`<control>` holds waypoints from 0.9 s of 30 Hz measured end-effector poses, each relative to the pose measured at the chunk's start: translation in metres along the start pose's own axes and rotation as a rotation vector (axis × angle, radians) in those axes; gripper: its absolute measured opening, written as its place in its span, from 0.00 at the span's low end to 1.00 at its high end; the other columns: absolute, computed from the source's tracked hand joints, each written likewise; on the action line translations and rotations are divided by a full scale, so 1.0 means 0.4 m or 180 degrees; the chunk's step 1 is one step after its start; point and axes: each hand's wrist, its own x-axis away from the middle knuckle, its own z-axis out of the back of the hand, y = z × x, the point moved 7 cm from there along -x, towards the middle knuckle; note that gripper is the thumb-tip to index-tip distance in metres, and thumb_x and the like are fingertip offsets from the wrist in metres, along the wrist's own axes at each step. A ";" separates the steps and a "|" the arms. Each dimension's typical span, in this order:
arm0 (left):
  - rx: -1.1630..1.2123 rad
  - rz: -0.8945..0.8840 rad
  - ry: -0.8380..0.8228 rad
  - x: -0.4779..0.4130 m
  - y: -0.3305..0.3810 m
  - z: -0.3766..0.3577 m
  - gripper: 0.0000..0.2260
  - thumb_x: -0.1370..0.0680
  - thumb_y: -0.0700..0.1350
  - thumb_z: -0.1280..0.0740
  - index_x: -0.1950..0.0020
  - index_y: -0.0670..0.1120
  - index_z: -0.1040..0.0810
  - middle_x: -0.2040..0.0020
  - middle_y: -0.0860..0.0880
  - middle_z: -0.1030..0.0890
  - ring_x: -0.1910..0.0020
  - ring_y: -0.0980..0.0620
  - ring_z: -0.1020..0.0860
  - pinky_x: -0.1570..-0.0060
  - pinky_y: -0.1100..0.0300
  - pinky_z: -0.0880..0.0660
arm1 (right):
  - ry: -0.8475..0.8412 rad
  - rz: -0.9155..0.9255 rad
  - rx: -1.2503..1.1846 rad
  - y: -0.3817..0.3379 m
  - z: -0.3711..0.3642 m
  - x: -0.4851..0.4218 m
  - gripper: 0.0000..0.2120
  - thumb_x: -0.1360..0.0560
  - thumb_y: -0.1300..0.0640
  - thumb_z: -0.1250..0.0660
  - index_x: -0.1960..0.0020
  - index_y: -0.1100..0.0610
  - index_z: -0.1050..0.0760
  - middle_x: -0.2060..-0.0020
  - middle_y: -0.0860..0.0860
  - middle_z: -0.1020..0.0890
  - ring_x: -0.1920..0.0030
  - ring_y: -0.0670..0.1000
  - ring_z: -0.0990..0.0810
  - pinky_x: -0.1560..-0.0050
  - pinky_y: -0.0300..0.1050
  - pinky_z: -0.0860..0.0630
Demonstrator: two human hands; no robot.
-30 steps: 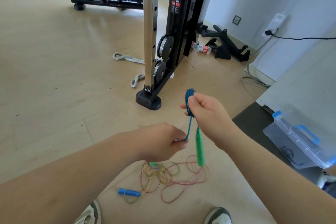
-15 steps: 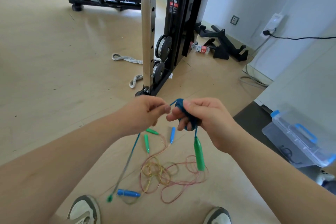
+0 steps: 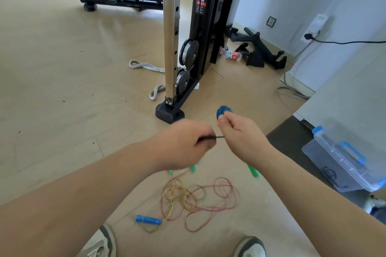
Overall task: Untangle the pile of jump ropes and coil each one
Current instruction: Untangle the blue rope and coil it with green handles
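- The step in hand looks like winding the blue rope (image 3: 219,137) into a coil (image 3: 222,110), held in the air above the floor (image 3: 62,89).
- The right hand (image 3: 240,131) pinches the coil between thumb and curled fingers. A green handle (image 3: 253,171) hangs below it.
- The left hand (image 3: 183,144) is blurred, with its fingers curled round the rope. A short taut stretch runs across to the right hand.
- A second green handle (image 3: 193,168) shows just under the left hand. Which rope it belongs to I cannot tell.
- The next move probably calls for laying another loop onto the coil without slackening the right hand's pinch, then tucking in the handles.
- The pile (image 3: 198,198) of red and yellow ropes lies tangled on the floor between the shoes, with a blue handle (image 3: 148,219) at its left edge. These ropes are not yet coiled.
- A clear bin (image 3: 344,160) with blue latches sits on the floor at the right. A dark looped thing (image 3: 329,173) shows inside, too dim to name.
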 end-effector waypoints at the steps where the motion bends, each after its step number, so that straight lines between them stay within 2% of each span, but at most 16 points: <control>1: 0.0204 -0.0040 0.0339 0.000 -0.002 0.036 0.06 0.18 0.49 0.34 0.52 0.50 0.18 0.62 0.52 0.19 0.61 0.55 0.24 0.62 0.64 0.30 | -0.0092 0.0011 0.0087 0.004 -0.005 0.001 0.20 0.15 0.49 0.45 0.61 0.60 0.34 0.66 0.56 0.25 0.63 0.56 0.27 0.60 0.54 0.30; 3: 0.0649 -0.0017 0.0890 0.005 -0.024 0.095 0.05 0.21 0.49 0.29 0.55 0.50 0.17 0.65 0.49 0.19 0.68 0.56 0.26 0.65 0.63 0.29 | -0.0339 -0.0075 0.0049 0.004 -0.017 0.009 0.21 0.15 0.48 0.45 0.55 0.64 0.26 0.58 0.58 0.17 0.57 0.56 0.20 0.51 0.56 0.24; 4: 0.0752 0.0045 0.1031 0.006 -0.042 0.112 0.05 0.22 0.49 0.27 0.56 0.50 0.16 0.67 0.48 0.20 0.70 0.57 0.28 0.67 0.63 0.30 | -0.0469 -0.0124 -0.0127 0.000 -0.024 0.014 0.21 0.15 0.48 0.44 0.51 0.64 0.22 0.56 0.56 0.15 0.57 0.51 0.18 0.49 0.55 0.23; 6: 0.0752 0.0244 0.1051 0.001 -0.081 0.116 0.07 0.23 0.52 0.27 0.58 0.50 0.16 0.70 0.49 0.22 0.72 0.58 0.31 0.70 0.65 0.33 | -0.0737 -0.0205 -0.0745 -0.017 -0.037 0.026 0.20 0.14 0.51 0.43 0.47 0.64 0.18 0.55 0.53 0.13 0.63 0.43 0.18 0.53 0.48 0.22; 8: 0.0770 0.0446 0.0910 -0.007 -0.117 0.100 0.11 0.22 0.55 0.28 0.59 0.49 0.17 0.70 0.49 0.26 0.72 0.57 0.33 0.70 0.64 0.34 | -0.0968 -0.0328 -0.1554 -0.032 -0.048 0.034 0.19 0.14 0.55 0.42 0.48 0.66 0.17 0.54 0.57 0.12 0.64 0.49 0.19 0.58 0.46 0.25; 10: 0.0780 0.0607 0.0652 -0.009 -0.147 0.074 0.13 0.20 0.55 0.32 0.58 0.50 0.18 0.69 0.47 0.26 0.71 0.56 0.32 0.67 0.61 0.31 | -0.1066 -0.0509 -0.2346 -0.047 -0.048 0.039 0.19 0.14 0.56 0.44 0.49 0.67 0.19 0.53 0.63 0.13 0.64 0.54 0.20 0.58 0.47 0.26; 12: 0.0793 0.0813 0.0251 -0.002 -0.165 0.039 0.12 0.17 0.55 0.36 0.57 0.53 0.19 0.67 0.50 0.25 0.71 0.57 0.29 0.65 0.60 0.27 | -0.0938 -0.0678 -0.3024 -0.056 -0.038 0.037 0.21 0.14 0.55 0.47 0.46 0.68 0.20 0.50 0.65 0.14 0.62 0.54 0.19 0.56 0.47 0.25; 14: 0.0944 0.1007 -0.0140 0.008 -0.164 0.001 0.13 0.16 0.55 0.40 0.53 0.54 0.19 0.66 0.51 0.23 0.73 0.58 0.28 0.66 0.62 0.25 | -0.0717 -0.0796 -0.3518 -0.055 -0.032 0.030 0.22 0.13 0.54 0.48 0.41 0.69 0.22 0.47 0.64 0.14 0.55 0.55 0.15 0.49 0.48 0.22; 17: 0.1062 0.1001 -0.0520 0.014 -0.132 -0.047 0.10 0.15 0.51 0.41 0.45 0.54 0.20 0.64 0.51 0.21 0.73 0.57 0.26 0.65 0.64 0.24 | -0.0310 -0.0888 -0.3925 -0.033 -0.035 0.010 0.19 0.13 0.56 0.47 0.39 0.69 0.24 0.43 0.64 0.15 0.47 0.57 0.14 0.44 0.50 0.20; 19: 0.0615 0.0693 -0.0752 0.016 -0.090 -0.070 0.08 0.16 0.49 0.40 0.44 0.53 0.21 0.64 0.53 0.20 0.74 0.62 0.26 0.67 0.66 0.27 | 0.0008 -0.0865 -0.3651 -0.007 -0.029 -0.005 0.16 0.14 0.57 0.44 0.41 0.66 0.22 0.43 0.63 0.15 0.45 0.56 0.14 0.42 0.50 0.20; 21: 0.0167 0.0379 -0.0729 0.016 -0.047 -0.072 0.07 0.17 0.50 0.38 0.46 0.52 0.20 0.61 0.53 0.19 0.68 0.61 0.24 0.63 0.61 0.28 | 0.0180 -0.0796 -0.2596 0.018 -0.013 -0.012 0.15 0.14 0.56 0.42 0.44 0.66 0.21 0.48 0.57 0.13 0.45 0.54 0.14 0.40 0.50 0.20; 24: -0.0300 0.0177 -0.0179 0.008 -0.020 -0.014 0.09 0.17 0.50 0.38 0.43 0.51 0.20 0.54 0.54 0.19 0.55 0.52 0.22 0.57 0.59 0.25 | -0.0017 -0.0427 -0.1228 0.017 -0.010 -0.006 0.18 0.16 0.51 0.40 0.51 0.66 0.24 0.56 0.48 0.14 0.49 0.50 0.16 0.42 0.50 0.24; 25: -0.0376 0.0096 0.0055 0.006 -0.018 0.012 0.08 0.17 0.51 0.37 0.44 0.53 0.19 0.54 0.55 0.19 0.54 0.53 0.22 0.54 0.58 0.24 | -0.0164 -0.0315 -0.0987 0.013 -0.016 0.000 0.19 0.19 0.48 0.40 0.53 0.66 0.25 0.60 0.45 0.16 0.53 0.48 0.17 0.47 0.50 0.25; 27: -0.0294 -0.0100 0.0373 0.005 -0.023 0.049 0.04 0.19 0.51 0.33 0.48 0.56 0.18 0.56 0.57 0.18 0.55 0.58 0.22 0.53 0.56 0.24 | -0.0483 -0.0206 -0.0872 0.004 -0.033 0.006 0.20 0.25 0.48 0.40 0.52 0.66 0.23 0.63 0.48 0.20 0.60 0.46 0.22 0.53 0.44 0.29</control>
